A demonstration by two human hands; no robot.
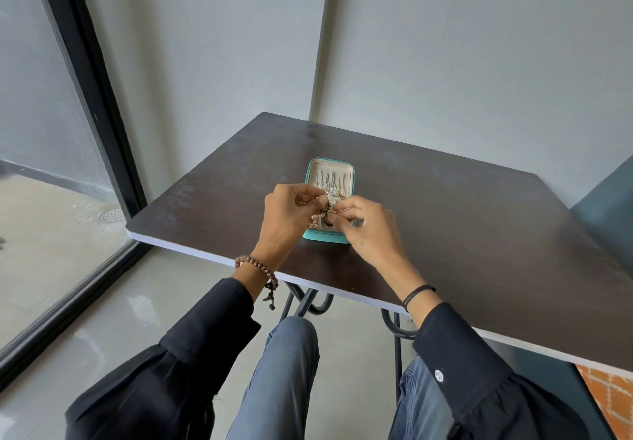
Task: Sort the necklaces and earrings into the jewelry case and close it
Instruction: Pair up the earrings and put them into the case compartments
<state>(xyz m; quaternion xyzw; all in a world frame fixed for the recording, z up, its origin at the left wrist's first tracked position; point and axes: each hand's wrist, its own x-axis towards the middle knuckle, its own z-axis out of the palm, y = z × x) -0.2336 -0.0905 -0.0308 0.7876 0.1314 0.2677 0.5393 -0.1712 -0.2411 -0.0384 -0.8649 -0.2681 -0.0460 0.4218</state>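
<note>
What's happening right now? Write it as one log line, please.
case: open, on table | left hand: pinches beads | right hand: pinches beads, over case | chains: in lid

Corner of a plain, sparsely furnished indoor room, most likely a home or a small sitting area; the exact kind cannot be told. Bare grey walls [479,62] meet behind a dark laminate table [445,234] on curved black metal legs [394,323]. A teal upholstered chair [606,213] stands at the table's right side. The floor [120,319] is polished and pale grey. At left, a floor-length glass pane [34,131] in a black frame [92,97] gives onto an outdoor concrete area with a round drain [113,215]. An open teal jewelry case [325,236] on the table suggests personal use.
</note>
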